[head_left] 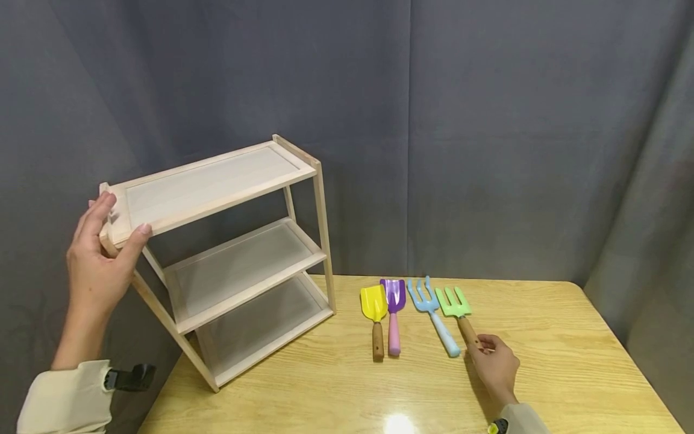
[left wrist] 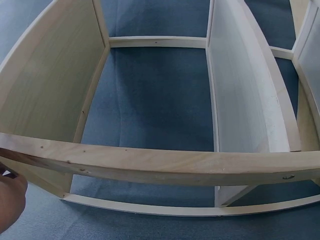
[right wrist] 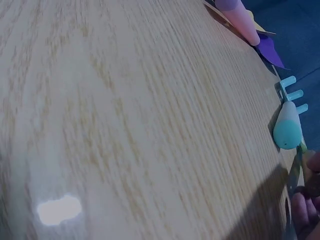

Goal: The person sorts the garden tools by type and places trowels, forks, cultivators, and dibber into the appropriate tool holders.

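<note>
A three-tier wooden shelf (head_left: 217, 187) with pale panels stands at the left of the table. My left hand (head_left: 97, 259) grips its top left end, thumb at the front corner and fingers over the side rail (left wrist: 150, 162). At the right, my right hand (head_left: 494, 364) pinches the wooden handle of a green garden fork (head_left: 455, 306), whose tines point away from me. Beside that fork lies a light blue garden fork (head_left: 443, 333). In the right wrist view, only part of the right hand (right wrist: 309, 205) shows at the edge, near the blue fork's handle end (right wrist: 288, 134).
Left of the forks lie a purple trowel (head_left: 394, 295) with a pink handle and a yellow trowel (head_left: 374, 303) with a wooden handle, side by side. The light wooden table (head_left: 569, 355) ends at a grey curtain (head_left: 488, 150) behind it.
</note>
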### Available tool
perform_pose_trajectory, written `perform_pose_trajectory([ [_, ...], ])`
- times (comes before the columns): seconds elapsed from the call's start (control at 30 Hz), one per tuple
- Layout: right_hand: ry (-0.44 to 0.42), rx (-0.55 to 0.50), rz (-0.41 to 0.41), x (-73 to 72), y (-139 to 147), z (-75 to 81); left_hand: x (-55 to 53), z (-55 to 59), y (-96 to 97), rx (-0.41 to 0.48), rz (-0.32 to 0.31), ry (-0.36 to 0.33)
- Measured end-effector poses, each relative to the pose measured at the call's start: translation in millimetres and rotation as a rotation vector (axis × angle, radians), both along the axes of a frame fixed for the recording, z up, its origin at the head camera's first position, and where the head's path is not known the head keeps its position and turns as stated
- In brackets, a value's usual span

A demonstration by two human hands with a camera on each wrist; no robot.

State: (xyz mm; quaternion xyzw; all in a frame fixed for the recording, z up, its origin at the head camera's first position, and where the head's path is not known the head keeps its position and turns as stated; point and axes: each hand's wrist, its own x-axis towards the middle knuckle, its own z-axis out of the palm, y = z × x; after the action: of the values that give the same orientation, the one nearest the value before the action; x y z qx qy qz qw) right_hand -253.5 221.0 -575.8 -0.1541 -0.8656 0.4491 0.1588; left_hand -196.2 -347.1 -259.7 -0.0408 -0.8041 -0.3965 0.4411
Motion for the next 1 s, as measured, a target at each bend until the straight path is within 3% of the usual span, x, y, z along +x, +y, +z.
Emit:
perform_pose_trajectory([
  [0.57,0.173,0.031,-0.054,0.2,0,7.6,-1.2,-1.8,0.2,0.001,-0.008,0.023],
  [1.0,0.390,0.045,-0.079,1.8,-2,11.3,0.6,-1.6,1.8,0.016,-0.010,0.028],
])
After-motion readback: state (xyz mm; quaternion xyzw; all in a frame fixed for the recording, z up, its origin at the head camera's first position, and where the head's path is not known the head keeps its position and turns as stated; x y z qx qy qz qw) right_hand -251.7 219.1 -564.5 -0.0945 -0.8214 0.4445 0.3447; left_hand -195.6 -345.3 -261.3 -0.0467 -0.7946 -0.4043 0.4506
